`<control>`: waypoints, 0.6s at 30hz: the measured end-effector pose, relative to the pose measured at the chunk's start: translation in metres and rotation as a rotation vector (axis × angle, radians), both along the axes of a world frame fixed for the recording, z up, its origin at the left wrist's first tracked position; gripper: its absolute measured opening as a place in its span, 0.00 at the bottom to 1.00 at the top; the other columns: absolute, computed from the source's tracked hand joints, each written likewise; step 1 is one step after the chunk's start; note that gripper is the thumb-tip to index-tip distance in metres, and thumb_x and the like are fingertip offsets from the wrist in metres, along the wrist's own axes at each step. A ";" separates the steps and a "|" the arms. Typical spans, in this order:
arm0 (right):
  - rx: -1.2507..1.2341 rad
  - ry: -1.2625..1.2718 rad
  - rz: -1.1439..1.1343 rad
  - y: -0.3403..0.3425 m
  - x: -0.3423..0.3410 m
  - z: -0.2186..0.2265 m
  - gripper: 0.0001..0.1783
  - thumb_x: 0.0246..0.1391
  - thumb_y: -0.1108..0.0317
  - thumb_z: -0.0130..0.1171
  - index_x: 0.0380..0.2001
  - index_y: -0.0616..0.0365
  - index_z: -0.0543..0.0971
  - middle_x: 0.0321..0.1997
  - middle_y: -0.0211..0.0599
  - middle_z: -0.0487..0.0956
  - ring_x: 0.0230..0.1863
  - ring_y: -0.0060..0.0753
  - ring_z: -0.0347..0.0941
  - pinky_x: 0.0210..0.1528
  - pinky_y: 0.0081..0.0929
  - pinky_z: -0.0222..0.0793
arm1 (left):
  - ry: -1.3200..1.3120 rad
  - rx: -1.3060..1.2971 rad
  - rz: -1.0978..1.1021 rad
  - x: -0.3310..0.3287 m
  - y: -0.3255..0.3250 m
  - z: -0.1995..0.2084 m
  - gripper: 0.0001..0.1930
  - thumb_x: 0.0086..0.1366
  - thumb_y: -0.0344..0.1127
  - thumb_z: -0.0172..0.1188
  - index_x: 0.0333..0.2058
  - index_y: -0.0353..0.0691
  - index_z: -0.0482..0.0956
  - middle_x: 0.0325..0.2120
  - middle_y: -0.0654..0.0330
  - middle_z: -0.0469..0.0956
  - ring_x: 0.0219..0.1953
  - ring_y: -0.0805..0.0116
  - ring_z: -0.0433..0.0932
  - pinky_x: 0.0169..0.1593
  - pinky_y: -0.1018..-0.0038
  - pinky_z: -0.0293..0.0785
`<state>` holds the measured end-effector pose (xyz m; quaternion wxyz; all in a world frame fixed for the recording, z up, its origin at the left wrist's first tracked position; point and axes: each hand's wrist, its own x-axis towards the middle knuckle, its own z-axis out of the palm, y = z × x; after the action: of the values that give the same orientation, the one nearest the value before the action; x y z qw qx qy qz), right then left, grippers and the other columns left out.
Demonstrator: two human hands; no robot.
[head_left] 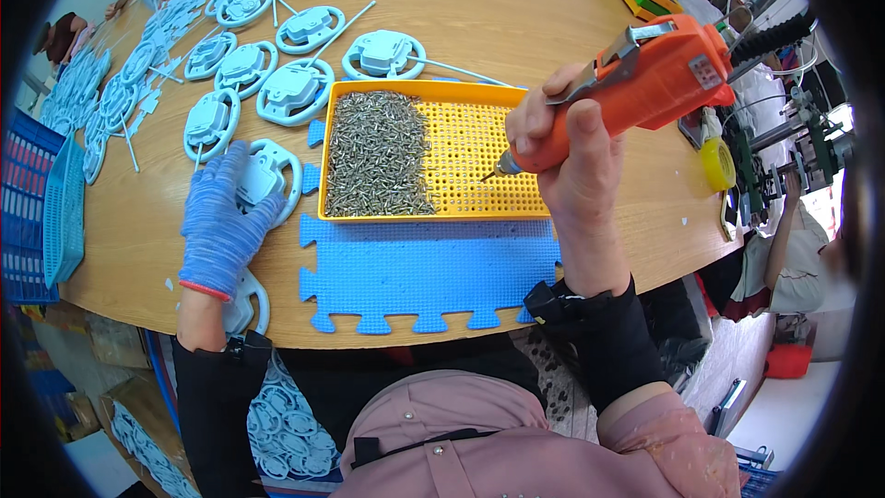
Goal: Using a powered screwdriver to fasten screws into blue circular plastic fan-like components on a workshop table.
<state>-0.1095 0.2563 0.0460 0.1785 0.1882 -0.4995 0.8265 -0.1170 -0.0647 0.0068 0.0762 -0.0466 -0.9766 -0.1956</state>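
My left hand [218, 226], in a blue knit glove with a red cuff edge, grips the left side of a light-blue plastic toy steering wheel part [263, 177] on the table. Its thumb and fingers lie around the raised centre. In my bare right hand [583, 152] is an orange electric screwdriver [636, 83], tilted with its bit down to the left over a yellow perforated tray [442, 219]. Small metal screws [378, 157] are heaped in the tray's left half. Whether a screw sits on the bit is too small to tell.
Under the tray lies a blue foam mat [424, 272]. More wheel parts [293, 90] are spread at the far left, several with thin rods. Another wheel part [247, 304] lies at the near edge. Blue baskets [63, 212] stand left; yellow tape [717, 164] lies right. Other people work nearby.
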 end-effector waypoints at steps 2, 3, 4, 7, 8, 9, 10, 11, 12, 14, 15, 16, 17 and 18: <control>0.070 -0.064 0.025 0.001 -0.001 0.000 0.20 0.53 0.60 0.63 0.36 0.61 0.67 0.18 0.31 0.69 0.19 0.22 0.68 0.16 0.15 0.59 | 0.039 0.005 -0.019 -0.002 -0.003 -0.005 0.35 0.48 0.37 0.70 0.56 0.37 0.68 0.50 0.46 0.71 0.53 0.53 0.70 0.57 0.65 0.67; 0.072 -0.066 0.026 0.000 -0.002 -0.002 0.20 0.53 0.60 0.63 0.36 0.61 0.67 0.18 0.31 0.69 0.19 0.22 0.68 0.16 0.15 0.59 | 0.082 0.010 -0.036 -0.002 -0.004 -0.009 0.35 0.48 0.36 0.70 0.56 0.37 0.68 0.49 0.46 0.72 0.52 0.53 0.71 0.56 0.65 0.68; 0.043 -0.057 -0.008 -0.002 -0.003 -0.004 0.19 0.53 0.60 0.63 0.35 0.60 0.67 0.18 0.31 0.69 0.19 0.22 0.68 0.17 0.16 0.60 | 0.081 0.012 -0.035 -0.002 -0.005 -0.012 0.35 0.48 0.36 0.70 0.56 0.37 0.68 0.49 0.46 0.72 0.52 0.53 0.71 0.56 0.65 0.68; 0.022 -0.038 -0.011 -0.004 -0.003 -0.001 0.17 0.53 0.60 0.62 0.32 0.60 0.68 0.17 0.30 0.69 0.19 0.22 0.67 0.18 0.16 0.60 | 0.167 0.196 -0.059 0.007 -0.007 -0.009 0.36 0.48 0.34 0.71 0.57 0.36 0.67 0.47 0.48 0.72 0.51 0.53 0.71 0.55 0.65 0.68; 0.036 -0.032 0.008 -0.003 -0.003 -0.002 0.16 0.53 0.60 0.62 0.31 0.59 0.68 0.17 0.30 0.69 0.18 0.21 0.67 0.18 0.16 0.60 | 0.235 0.216 -0.091 0.012 -0.003 -0.004 0.36 0.47 0.32 0.70 0.57 0.36 0.67 0.47 0.48 0.72 0.50 0.53 0.72 0.54 0.65 0.69; 0.038 -0.033 0.008 0.000 -0.003 -0.003 0.16 0.53 0.60 0.62 0.31 0.59 0.68 0.17 0.30 0.69 0.18 0.21 0.67 0.18 0.16 0.60 | 0.301 0.235 -0.123 0.018 0.001 0.002 0.37 0.47 0.30 0.70 0.58 0.36 0.66 0.46 0.49 0.73 0.49 0.53 0.72 0.54 0.65 0.69; 0.116 -0.043 0.017 0.003 -0.003 -0.003 0.19 0.53 0.54 0.61 0.33 0.57 0.68 0.19 0.30 0.69 0.20 0.23 0.67 0.23 0.20 0.62 | 0.300 0.236 -0.122 0.028 0.005 0.013 0.37 0.47 0.30 0.70 0.58 0.36 0.66 0.46 0.49 0.73 0.49 0.53 0.72 0.54 0.65 0.69; 0.195 -0.051 0.021 0.006 -0.001 -0.001 0.23 0.53 0.48 0.61 0.35 0.55 0.67 0.21 0.30 0.69 0.22 0.25 0.67 0.27 0.24 0.63 | 0.293 0.197 -0.201 0.041 0.011 0.030 0.38 0.47 0.31 0.70 0.58 0.36 0.65 0.48 0.49 0.71 0.51 0.54 0.71 0.56 0.63 0.67; 0.198 -0.054 0.021 0.003 0.000 -0.003 0.23 0.53 0.48 0.61 0.35 0.55 0.67 0.21 0.30 0.69 0.22 0.25 0.67 0.27 0.24 0.63 | 0.282 0.159 -0.276 0.053 0.018 0.038 0.38 0.47 0.32 0.69 0.58 0.36 0.65 0.49 0.50 0.70 0.54 0.56 0.70 0.57 0.61 0.65; 0.070 -0.019 -0.027 -0.012 0.000 0.004 0.15 0.55 0.60 0.60 0.29 0.59 0.68 0.17 0.29 0.68 0.18 0.21 0.67 0.20 0.17 0.61 | 0.265 0.034 -0.362 0.082 0.034 0.056 0.39 0.44 0.34 0.70 0.58 0.36 0.65 0.47 0.51 0.71 0.53 0.53 0.69 0.58 0.58 0.63; 0.080 -0.021 -0.033 -0.008 0.000 0.000 0.15 0.55 0.60 0.60 0.29 0.59 0.68 0.17 0.29 0.68 0.18 0.21 0.67 0.20 0.17 0.61 | 0.238 -0.067 -0.477 0.088 0.047 0.053 0.41 0.42 0.36 0.71 0.57 0.36 0.66 0.45 0.51 0.72 0.52 0.51 0.69 0.59 0.55 0.61; 0.119 -0.024 -0.039 -0.002 0.000 -0.003 0.15 0.55 0.60 0.60 0.30 0.59 0.68 0.17 0.30 0.69 0.19 0.22 0.67 0.21 0.17 0.62 | 0.239 -0.055 -0.482 0.090 0.059 0.046 0.41 0.42 0.36 0.71 0.57 0.36 0.66 0.45 0.51 0.72 0.52 0.51 0.69 0.59 0.55 0.61; 0.149 -0.025 -0.038 0.000 0.001 -0.005 0.15 0.55 0.61 0.60 0.30 0.59 0.68 0.18 0.30 0.69 0.19 0.22 0.67 0.21 0.18 0.62 | 0.147 -0.016 -0.526 0.094 0.070 0.040 0.42 0.40 0.38 0.71 0.56 0.36 0.66 0.43 0.52 0.73 0.51 0.50 0.69 0.60 0.54 0.58; 0.148 -0.018 -0.028 -0.001 0.000 -0.006 0.15 0.55 0.61 0.60 0.30 0.59 0.68 0.18 0.30 0.69 0.19 0.22 0.67 0.21 0.18 0.62 | 0.059 0.021 -0.562 0.098 0.076 0.035 0.43 0.38 0.40 0.71 0.56 0.35 0.67 0.42 0.52 0.73 0.50 0.49 0.69 0.60 0.52 0.55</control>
<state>-0.1092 0.2549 0.0403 0.1710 0.1864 -0.5634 0.7865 -0.0186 0.0114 0.0421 0.0479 -0.3202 -0.9207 -0.2179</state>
